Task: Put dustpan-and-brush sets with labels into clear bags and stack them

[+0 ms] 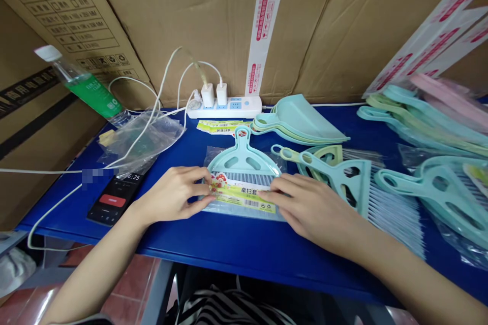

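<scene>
A light-blue mini dustpan and brush set (pixel 243 151) lies flat on the table in front of me, its handle pointing away, with a clear plastic bag (pixel 244 212) around or under it. Across its bristles is a yellow-green and white printed label card (pixel 244 193) with a mushroom picture. My left hand (pixel 177 193) pinches the card's left end between thumb and fingers. At the right end, my right hand (pixel 301 203) has its fingers closed on the card and the edge of the set; its fingertips are partly hidden.
Several loose brushes (pixel 354 177) lie to the right, beyond them bagged sets (pixel 438 188). Stacked dustpans (pixel 301 117), spare label cards (pixel 221 126) and a power strip (pixel 236 106) are behind. A phone (pixel 114 200), cables, plastic bags (pixel 145 134) and a tilted bottle (pixel 86 86) are left.
</scene>
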`<state>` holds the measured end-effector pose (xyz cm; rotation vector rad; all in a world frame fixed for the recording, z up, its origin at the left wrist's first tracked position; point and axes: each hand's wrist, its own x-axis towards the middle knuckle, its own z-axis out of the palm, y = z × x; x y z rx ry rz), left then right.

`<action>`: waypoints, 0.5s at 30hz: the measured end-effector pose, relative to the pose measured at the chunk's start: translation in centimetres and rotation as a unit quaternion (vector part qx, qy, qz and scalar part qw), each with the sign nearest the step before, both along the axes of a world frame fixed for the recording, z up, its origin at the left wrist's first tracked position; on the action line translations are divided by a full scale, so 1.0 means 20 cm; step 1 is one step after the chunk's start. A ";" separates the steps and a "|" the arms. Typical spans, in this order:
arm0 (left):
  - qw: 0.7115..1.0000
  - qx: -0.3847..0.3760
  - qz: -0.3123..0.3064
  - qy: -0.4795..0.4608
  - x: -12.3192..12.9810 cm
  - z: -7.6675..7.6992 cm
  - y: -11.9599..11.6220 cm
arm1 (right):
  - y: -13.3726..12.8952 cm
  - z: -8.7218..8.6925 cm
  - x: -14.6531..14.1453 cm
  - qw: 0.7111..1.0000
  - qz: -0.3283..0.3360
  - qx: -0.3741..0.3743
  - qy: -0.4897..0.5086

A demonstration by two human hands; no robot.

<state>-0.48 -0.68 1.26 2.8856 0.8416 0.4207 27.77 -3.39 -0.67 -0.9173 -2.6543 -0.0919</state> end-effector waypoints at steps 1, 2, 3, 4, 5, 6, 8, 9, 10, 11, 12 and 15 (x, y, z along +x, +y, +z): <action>1.000 -0.001 0.001 -0.002 0.00 0.00 0.00 | 0.00 0.00 0.00 1.000 0.003 0.000 -0.001; 1.000 -0.002 0.004 -0.005 0.00 0.00 0.00 | 0.00 0.00 0.01 1.000 0.006 0.001 0.000; 1.000 -0.002 0.010 -0.007 0.00 0.00 0.00 | 0.01 0.00 0.01 1.000 0.009 0.005 0.002; 1.000 -0.002 0.020 -0.009 0.01 -0.01 0.00 | 0.01 0.00 0.01 1.000 0.012 0.008 0.003; 0.999 -0.005 0.035 -0.011 0.01 -0.01 0.00 | 0.01 0.00 0.01 1.000 0.015 0.011 0.003; 0.998 -0.009 0.053 -0.013 0.01 -0.01 0.00 | 0.01 0.00 0.01 1.000 0.016 0.012 0.002; 0.995 -0.023 0.100 -0.014 0.02 -0.02 -0.01 | 0.01 -0.01 0.02 1.000 0.017 0.009 0.000; 0.992 -0.034 0.123 -0.013 0.02 -0.03 -0.01 | 0.02 -0.01 0.02 1.000 0.019 0.007 -0.001; 0.988 -0.047 0.144 -0.010 0.03 -0.03 -0.01 | 0.02 0.00 0.02 1.000 0.021 0.004 0.000; 0.985 -0.062 0.160 -0.006 0.03 -0.03 -0.01 | 0.02 0.00 0.03 1.000 0.025 0.001 0.001; 0.982 -0.078 0.172 -0.001 0.03 -0.03 -0.01 | 0.02 0.00 0.03 1.000 0.028 -0.004 0.002; 0.976 -0.119 0.185 0.005 0.03 -0.03 -0.01 | 0.02 0.02 0.05 1.000 0.028 -0.012 0.000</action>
